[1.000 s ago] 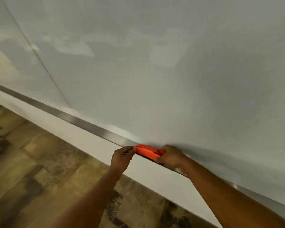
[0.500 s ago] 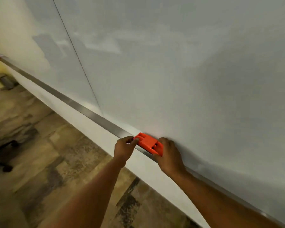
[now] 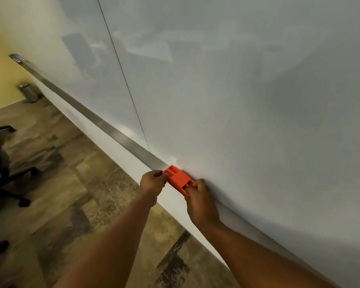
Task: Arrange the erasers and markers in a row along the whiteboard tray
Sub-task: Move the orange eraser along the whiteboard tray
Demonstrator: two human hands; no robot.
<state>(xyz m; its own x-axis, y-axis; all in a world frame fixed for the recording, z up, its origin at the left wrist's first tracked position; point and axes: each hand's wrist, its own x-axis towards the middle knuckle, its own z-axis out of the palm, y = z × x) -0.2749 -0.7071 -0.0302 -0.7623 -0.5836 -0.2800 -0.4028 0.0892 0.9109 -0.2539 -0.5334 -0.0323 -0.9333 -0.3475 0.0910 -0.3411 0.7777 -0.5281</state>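
An office or meeting room is indicated by a wide white wall-mounted whiteboard (image 3: 237, 100), a black wheeled office chair (image 3: 2, 173), mottled brown carpet tiles (image 3: 60, 204) and a small steel bin (image 3: 28, 92).

the orange plastic eraser (image 3: 178, 179) sits on the long metal whiteboard tray (image 3: 104, 124), left hand (image 3: 153, 181) at its left end, right hand (image 3: 202, 201) at its right; a small metal bin (image 3: 28, 92) stands far left.

No text, number or brand can be read anywhere. A small dark label (image 3: 15, 58) with red and blue marks sits at the far end of the whiteboard tray (image 3: 104, 125), well away to the left of both grips; its print is too small to read.
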